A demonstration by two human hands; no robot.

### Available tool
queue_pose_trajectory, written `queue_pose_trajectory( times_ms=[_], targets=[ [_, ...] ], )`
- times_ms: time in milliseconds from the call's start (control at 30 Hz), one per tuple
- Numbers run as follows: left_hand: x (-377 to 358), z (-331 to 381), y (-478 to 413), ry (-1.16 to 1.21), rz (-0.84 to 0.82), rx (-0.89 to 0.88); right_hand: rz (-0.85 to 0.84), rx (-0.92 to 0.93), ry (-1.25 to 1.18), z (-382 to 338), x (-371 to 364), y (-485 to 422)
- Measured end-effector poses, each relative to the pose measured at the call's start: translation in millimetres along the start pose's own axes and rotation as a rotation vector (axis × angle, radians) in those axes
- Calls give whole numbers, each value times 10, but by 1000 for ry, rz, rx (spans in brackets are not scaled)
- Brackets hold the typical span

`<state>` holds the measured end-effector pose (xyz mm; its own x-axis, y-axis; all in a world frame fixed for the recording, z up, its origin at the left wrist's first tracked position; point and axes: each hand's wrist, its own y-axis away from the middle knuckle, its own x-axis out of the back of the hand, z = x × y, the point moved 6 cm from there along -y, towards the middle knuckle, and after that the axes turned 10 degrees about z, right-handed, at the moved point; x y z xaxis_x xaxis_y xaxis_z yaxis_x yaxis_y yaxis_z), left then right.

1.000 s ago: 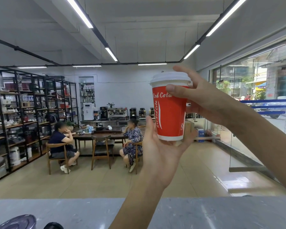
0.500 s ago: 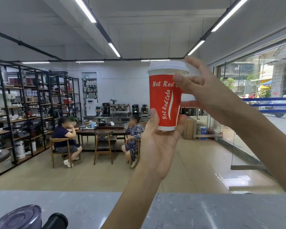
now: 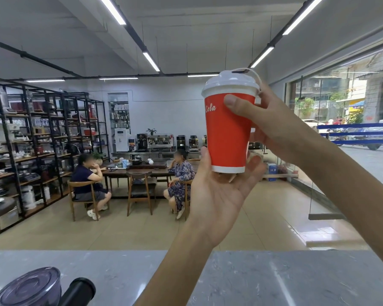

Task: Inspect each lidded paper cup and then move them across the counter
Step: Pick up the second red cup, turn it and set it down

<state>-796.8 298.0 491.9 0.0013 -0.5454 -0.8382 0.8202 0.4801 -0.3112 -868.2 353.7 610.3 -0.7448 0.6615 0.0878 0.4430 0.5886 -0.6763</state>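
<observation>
Nearest to the camera lies the grey marble-pattern counter [image 3: 274, 281], and both forearms rise over it. Low and to the left of the left arm, at the picture's corner, stand a dark purple plastic bowl with a clear lid [image 3: 29, 288] and, just beside it, a black round tube [image 3: 79, 291]. Above the counter, the left hand [image 3: 219, 195] is opened with the palm up, fingers spread a little, and the base of the red paper cup with a white domed lid [image 3: 229, 129] rests on its fingers. The right hand [image 3: 272, 127] comes from the right side and pinches the upper wall of this cup, the thumb in front just under the lid and the other fingers behind it. The cup is held nearly upright, leaning slightly, in the air between both hands. Far behind the left hand, two people sit at a dark wooden table [image 3: 139, 171], and black metal shelves [image 3: 42, 133] stand well to the left.
</observation>
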Motion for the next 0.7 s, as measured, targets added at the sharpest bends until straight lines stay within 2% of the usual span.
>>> queue_pose_trajectory(
  times_ms=[167, 267, 467, 567, 700],
  targets=[
    [56, 52, 22, -4, 0, -70, -75, -54, -28, 30, -42, 35],
    [96, 80, 37, -159, 32, -249, -81, -54, 60, 22, -33, 83],
    [179, 111, 45, -425, 122, -559, 58, 68, 233, -31, -7, 199],
    [180, 82, 69, -535, 137, -602, 57, 70, 268, -39, -13, 213],
    [169, 117, 153, -716, 102, -574, 50, 41, 245, -30, 21, 305]
  ],
)
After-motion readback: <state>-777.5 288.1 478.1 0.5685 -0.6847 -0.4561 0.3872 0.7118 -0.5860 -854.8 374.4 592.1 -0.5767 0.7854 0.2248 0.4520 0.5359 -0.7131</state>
